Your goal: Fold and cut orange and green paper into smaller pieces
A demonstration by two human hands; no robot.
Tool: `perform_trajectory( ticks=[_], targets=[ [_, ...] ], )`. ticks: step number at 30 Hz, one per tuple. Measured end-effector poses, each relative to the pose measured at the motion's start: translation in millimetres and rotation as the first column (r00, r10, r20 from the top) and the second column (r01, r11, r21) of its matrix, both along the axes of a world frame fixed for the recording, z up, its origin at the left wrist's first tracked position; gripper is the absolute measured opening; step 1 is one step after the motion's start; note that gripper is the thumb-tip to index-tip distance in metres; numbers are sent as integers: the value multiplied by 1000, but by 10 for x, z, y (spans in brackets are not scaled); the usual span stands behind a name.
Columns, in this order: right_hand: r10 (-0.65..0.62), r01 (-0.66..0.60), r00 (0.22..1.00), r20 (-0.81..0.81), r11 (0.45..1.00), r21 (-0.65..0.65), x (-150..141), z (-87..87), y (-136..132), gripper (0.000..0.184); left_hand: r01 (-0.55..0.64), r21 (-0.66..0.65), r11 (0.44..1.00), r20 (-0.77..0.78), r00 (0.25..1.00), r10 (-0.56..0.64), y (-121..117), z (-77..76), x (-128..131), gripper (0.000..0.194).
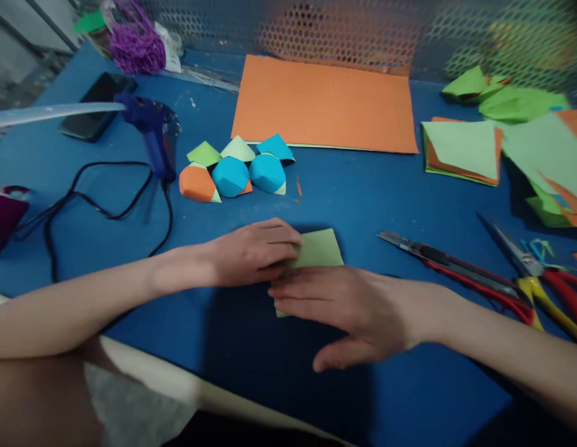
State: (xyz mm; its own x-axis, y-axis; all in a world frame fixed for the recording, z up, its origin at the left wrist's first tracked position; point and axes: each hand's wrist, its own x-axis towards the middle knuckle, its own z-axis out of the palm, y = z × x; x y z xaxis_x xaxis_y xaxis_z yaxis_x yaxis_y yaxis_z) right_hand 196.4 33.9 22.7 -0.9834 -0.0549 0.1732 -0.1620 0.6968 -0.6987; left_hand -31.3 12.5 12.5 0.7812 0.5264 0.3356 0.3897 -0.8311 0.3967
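A light green piece of paper (318, 247) lies on the blue table in front of me, partly covered by both hands. My left hand (255, 251) bends its fingers over the paper's left edge and holds it; the thumb is hidden. Stretched across the paper's lower part, my right hand (344, 307) lies flat, its fingers straight and the thumb held apart. A corner of the paper shows below the right fingertips. Beyond my hands sit several small folded paper pieces, among them a blue one (231, 176) and an orange one (197, 183).
Orange sheets (325, 102) lie at the back. At left are a glue gun (153, 133) with its cord, a phone (97, 105) and purple shredded paper (136, 43). To the right lie a red cutter (456, 270), scissors (530, 267) and stacked paper squares (463, 149).
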Motion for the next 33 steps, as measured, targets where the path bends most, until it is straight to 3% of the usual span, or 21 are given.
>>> perform_trajectory(
  ticks=[5,8,24,33],
  targets=[
    [8,-9,1000,5,974,225,70,-74,-180,66,-19,-15,1000,-69,997,18,-2,3,12,17],
    [0,-1,1000,6,960,281,66,-126,-218,70,-28,-31,999,-103,994,25,-1,2,7,17],
    [-10,11,1000,-3,983,184,119,-301,-268,82,-6,11,1000,-95,995,7,18,-7,-8,22],
    [7,-14,1000,31,971,237,174,-107,-316,81,-22,-27,999,-36,999,21,-54,46,-39,15]
  ],
)
